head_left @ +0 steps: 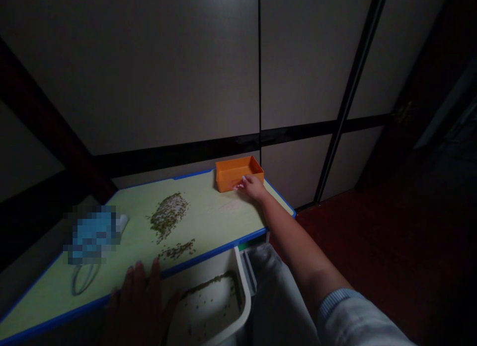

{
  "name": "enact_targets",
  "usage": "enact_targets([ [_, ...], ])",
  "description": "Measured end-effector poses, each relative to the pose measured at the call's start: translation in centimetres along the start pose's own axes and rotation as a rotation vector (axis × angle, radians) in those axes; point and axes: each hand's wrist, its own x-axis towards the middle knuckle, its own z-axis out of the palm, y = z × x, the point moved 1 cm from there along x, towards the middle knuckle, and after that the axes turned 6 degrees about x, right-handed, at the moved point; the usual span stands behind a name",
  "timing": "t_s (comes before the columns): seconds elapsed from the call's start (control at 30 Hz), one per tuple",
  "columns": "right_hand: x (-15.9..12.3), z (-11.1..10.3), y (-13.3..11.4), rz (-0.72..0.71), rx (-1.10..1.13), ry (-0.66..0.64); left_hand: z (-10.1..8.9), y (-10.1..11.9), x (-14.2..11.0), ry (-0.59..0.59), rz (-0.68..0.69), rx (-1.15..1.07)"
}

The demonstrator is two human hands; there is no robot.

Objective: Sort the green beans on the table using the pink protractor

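Note:
My right hand [251, 186] reaches across the table to the near wall of an orange rectangular box [234, 166]. Its fingertips are drawn together in front of that wall, and part of them is blurred. Whether they hold something small or only touch the box, I cannot tell. In the shadow at the lower left, my left hand [137, 296] is open, fingers spread toward the table edge, thumb beside a pale plastic bin [244, 286]. Small dark seed-like grains cling to the bin's floor and corners. A larger heap of similar grains [169, 214] lies on the table, with a smaller scatter [177, 249] nearer me.
The pale green table [208, 217] has a blue edge and stands against wardrobe panels [179, 73]. At its left lies a blurred-out blue item [93, 234] with a loop [82, 279]. Dark red floor [343, 246] stretches to the right.

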Motion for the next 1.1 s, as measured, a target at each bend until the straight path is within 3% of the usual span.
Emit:
enact_targets([
  [0.17, -0.6, -0.5, -0.8, -0.064, -0.399, 0.113, -0.5, 0.2, 0.1, 0.026, 0.077, 0.169],
  [0.33, -1.0, -0.4, -1.3, -0.102, -0.612, 0.106, -0.5, 0.2, 0.2, 0.014, 0.074, 0.184],
  [0.57, -0.6, -0.4, -0.6, -0.146, -0.664, 0.03, 0.0, -0.2, -0.5, 0.02, 0.107, 0.146],
  [0.8, -0.8, 0.6, -0.3, -0.173, -0.599, -0.027, -0.4, 0.5, -0.3, -0.001, 0.043, 0.121],
  [0.93, -2.1, 3.4, -0.7, -0.192, -0.552, -0.16, -0.2, 0.7, -0.6, 0.0, 0.028, 0.076],
  [1.1, -3.8, 9.0, -1.2, -0.204, -0.53, -0.577, 0.3, 0.7, -1.0, -0.009, 0.013, 0.051],
])
